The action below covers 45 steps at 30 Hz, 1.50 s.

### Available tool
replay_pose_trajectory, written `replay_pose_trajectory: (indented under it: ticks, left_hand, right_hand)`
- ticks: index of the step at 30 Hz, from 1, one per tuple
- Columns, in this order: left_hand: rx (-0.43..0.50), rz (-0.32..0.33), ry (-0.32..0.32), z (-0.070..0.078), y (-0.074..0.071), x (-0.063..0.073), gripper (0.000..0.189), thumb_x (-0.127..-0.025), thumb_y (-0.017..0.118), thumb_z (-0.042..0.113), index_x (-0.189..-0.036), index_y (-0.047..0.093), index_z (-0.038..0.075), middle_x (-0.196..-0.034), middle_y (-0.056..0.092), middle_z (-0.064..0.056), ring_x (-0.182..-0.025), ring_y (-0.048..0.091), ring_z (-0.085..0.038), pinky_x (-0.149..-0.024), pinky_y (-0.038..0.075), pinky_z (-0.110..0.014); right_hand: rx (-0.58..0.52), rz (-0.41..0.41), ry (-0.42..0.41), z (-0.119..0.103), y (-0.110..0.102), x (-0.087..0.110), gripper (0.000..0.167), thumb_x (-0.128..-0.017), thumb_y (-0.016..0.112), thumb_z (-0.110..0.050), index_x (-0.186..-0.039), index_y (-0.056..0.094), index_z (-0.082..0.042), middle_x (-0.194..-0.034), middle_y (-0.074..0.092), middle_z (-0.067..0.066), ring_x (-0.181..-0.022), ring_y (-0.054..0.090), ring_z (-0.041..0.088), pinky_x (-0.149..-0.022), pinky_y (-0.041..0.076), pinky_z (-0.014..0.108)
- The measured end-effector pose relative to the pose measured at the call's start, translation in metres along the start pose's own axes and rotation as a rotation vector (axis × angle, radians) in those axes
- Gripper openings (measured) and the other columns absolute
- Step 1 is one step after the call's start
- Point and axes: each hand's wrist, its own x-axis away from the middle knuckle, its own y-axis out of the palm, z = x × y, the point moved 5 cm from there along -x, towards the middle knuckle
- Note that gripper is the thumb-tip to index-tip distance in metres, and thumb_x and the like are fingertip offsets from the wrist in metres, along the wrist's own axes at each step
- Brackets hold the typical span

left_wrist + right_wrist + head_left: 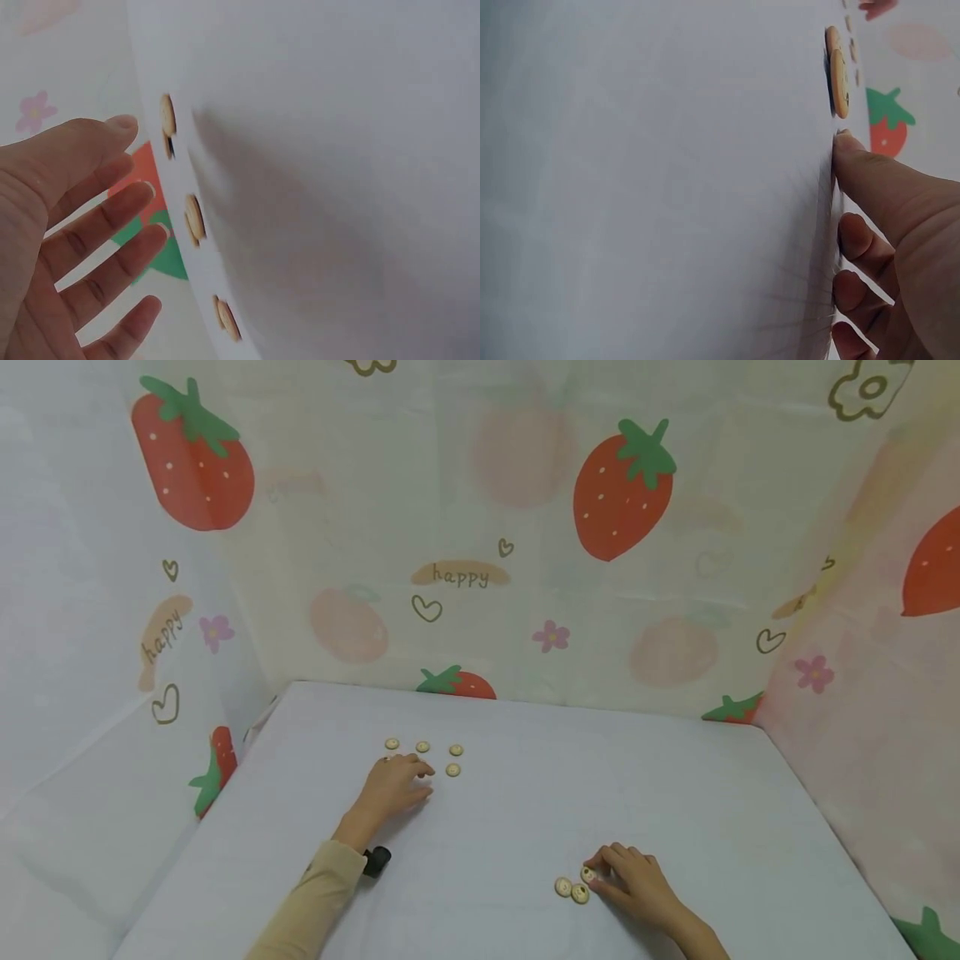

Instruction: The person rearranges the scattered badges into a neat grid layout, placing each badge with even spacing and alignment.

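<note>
The right hand [637,885] is pinching a pale round disc [588,876] at four o'clock on the table [510,843], a slipping grip possibly scattering the neighbouring pair [563,887] toward eight, while the loose-fingered left hand [393,785] is hovering near four discs [456,750] around ten.

The table [495,827] has a smooth white top that runs out past both hands on every visible side except the near one, where it passes out of view. Small, round, tan discs lie on it in two groups. Just beyond the knuckles of the left hand [393,783] lies one disc [392,743], with a second disc [422,747] to its right; a third disc [456,750] lies beyond and right of the fingertips, and a fourth disc [453,770] just right of them. Left of the right hand [633,882], two marked discs [580,893] lie side by side; close by, that hand's thumb and forefinger pinch another disc [588,875]. Soft shadow falls on the white beside the left hand.
</note>
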Motion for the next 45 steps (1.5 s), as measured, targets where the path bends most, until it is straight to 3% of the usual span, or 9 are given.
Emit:
replay_pose_trajectory:
  ticks: [17,23,34,45]
  left_hand:
    - [0.040,0.028,0.116,0.044,0.014,0.006,0.024,-0.078,0.072,0.032,-0.098,0.071,0.020,-0.095,0.066,0.005,-0.086,0.062,-0.018,-0.074,0.046,-0.040]
    - [0.053,0.000,0.141,0.061,0.016,0.008,0.023,-0.079,0.071,0.033,-0.099,0.071,0.021,-0.097,0.065,0.006,-0.086,0.059,-0.016,-0.075,0.045,-0.038]
    - [0.048,-0.003,0.213,0.088,0.021,0.009,0.023,-0.080,0.070,0.034,-0.100,0.071,0.023,-0.093,0.065,0.008,-0.085,0.058,-0.012,-0.079,0.046,-0.039]
    - [0.060,-0.074,0.272,0.121,0.031,0.012,0.024,-0.081,0.069,0.037,-0.102,0.071,0.026,-0.098,0.065,0.011,-0.088,0.058,-0.009,-0.083,0.046,-0.036]
  right_hand:
    - [-0.015,0.037,-0.041,-0.001,-0.001,0.001,0.014,-0.085,0.064,-0.035,-0.097,0.059,-0.029,-0.085,0.050,-0.020,-0.078,0.044,0.001,-0.068,0.031,0.031]
    - [-0.047,0.046,-0.041,0.004,0.001,-0.001,0.016,-0.083,0.066,-0.035,-0.097,0.060,-0.031,-0.084,0.050,-0.021,-0.074,0.041,-0.002,-0.066,0.029,0.026]
    - [-0.126,0.118,-0.155,0.006,-0.002,-0.004,0.018,-0.078,0.073,-0.028,-0.092,0.063,-0.025,-0.077,0.052,-0.014,-0.068,0.040,-0.001,-0.059,0.032,0.018]
    - [-0.174,0.108,-0.148,0.006,-0.002,-0.005,0.018,-0.077,0.073,-0.027,-0.091,0.063,-0.024,-0.075,0.052,-0.012,-0.066,0.040,0.000,-0.058,0.033,0.018]
